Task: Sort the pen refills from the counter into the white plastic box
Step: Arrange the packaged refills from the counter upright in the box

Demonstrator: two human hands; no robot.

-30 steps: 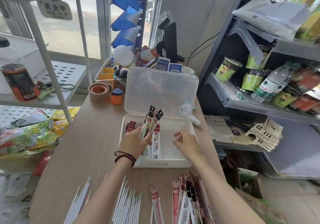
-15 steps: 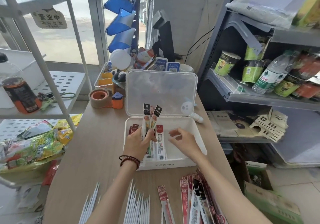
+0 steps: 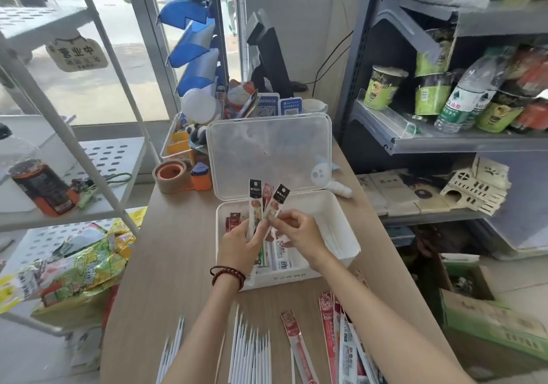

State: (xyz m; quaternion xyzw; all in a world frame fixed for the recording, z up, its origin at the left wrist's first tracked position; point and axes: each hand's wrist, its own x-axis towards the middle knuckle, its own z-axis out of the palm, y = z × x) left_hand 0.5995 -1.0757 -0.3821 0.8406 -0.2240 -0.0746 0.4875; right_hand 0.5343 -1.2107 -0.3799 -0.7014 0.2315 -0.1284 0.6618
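The wooden desk [image 3: 178, 250] carries everything. On it stands the white plastic box [image 3: 341, 229], with its clear lid [image 3: 267, 152] standing open at the back. There is one box only.

The left hand [image 3: 240, 244] is over the left part of the box. Its fingers are curled around the lower part of the held packs [image 3: 255, 202], which stand up like a fan. I count three: two with black tops and one red between them. The right hand [image 3: 299, 235] is just beside it, and its fingertips pinch the lower part of the right black-topped pack.

A few more packs [image 3: 281, 253] lie flat inside the box, on the left side. The hands hide some, so I cannot count them.

On the near desk there are many to sort. At the right is a heap of packs [image 3: 335, 324], overlapping, perhaps six or more. One single red pack [image 3: 296, 342] lies alone. The bare white refills [image 3: 252, 351] lie in two groups, about ten in the middle and three or four at the left.

I judge that the packs are very light, thin and bendable, with a smooth film that slides easily. It is better to hold them in the middle, several together. The bare refills are thin and may roll, so gathering them as a bunch seems safest.
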